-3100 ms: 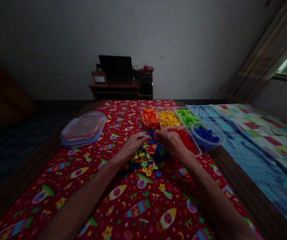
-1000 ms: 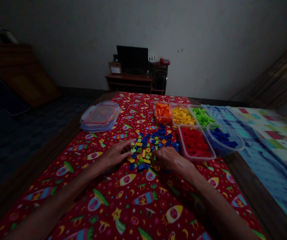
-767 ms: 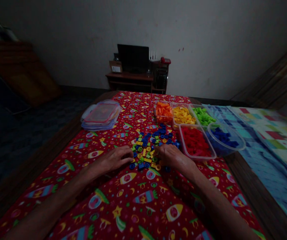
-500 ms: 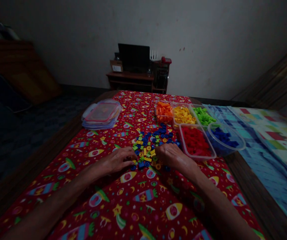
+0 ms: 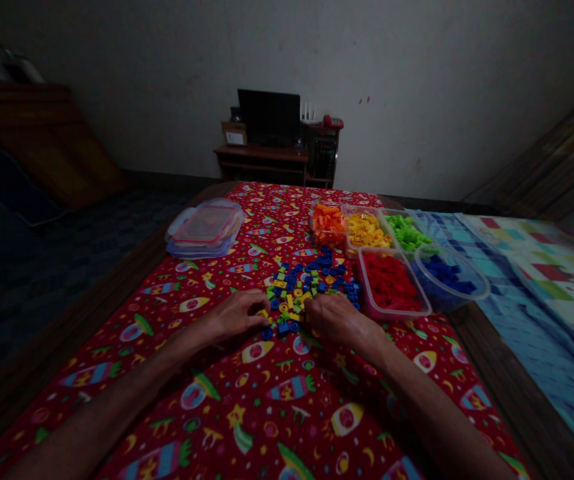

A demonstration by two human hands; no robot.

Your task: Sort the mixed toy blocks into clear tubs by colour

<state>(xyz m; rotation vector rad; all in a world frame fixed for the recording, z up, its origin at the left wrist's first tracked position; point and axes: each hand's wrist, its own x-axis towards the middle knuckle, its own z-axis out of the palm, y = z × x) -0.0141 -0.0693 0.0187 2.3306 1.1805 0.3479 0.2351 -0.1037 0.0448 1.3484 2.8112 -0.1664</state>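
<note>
A loose pile of small toy building bricks (image 5: 294, 293), blue, yellow and green, some of them round, lies on the red patterned tablecloth (image 5: 277, 393). At the pile's left edge is my left hand (image 5: 239, 313), its fingers curled and its thumb and fingertips around a yellow brick (image 5: 263, 313). My right hand (image 5: 339, 317) reaches palm down over the pile's right front part. Its fingers are bent together among the bricks, and the back of the hand hides whatever they grip.
Right of the pile stand clear tubs of bricks: orange (image 5: 329, 223), yellow (image 5: 368, 230), green (image 5: 407, 232), red (image 5: 394, 283) and blue (image 5: 447, 273). Stacked lids (image 5: 205, 227) lie at the left table edge. A bed (image 5: 531, 300) adjoins on the right; a desk with a monitor (image 5: 269, 117) stands beyond.
My right hand has moved slightly left and toward me over the pile, uncovering blue bricks behind it. My left hand has stayed nearly in place, its thumb and fingers closer around the yellow brick.
</note>
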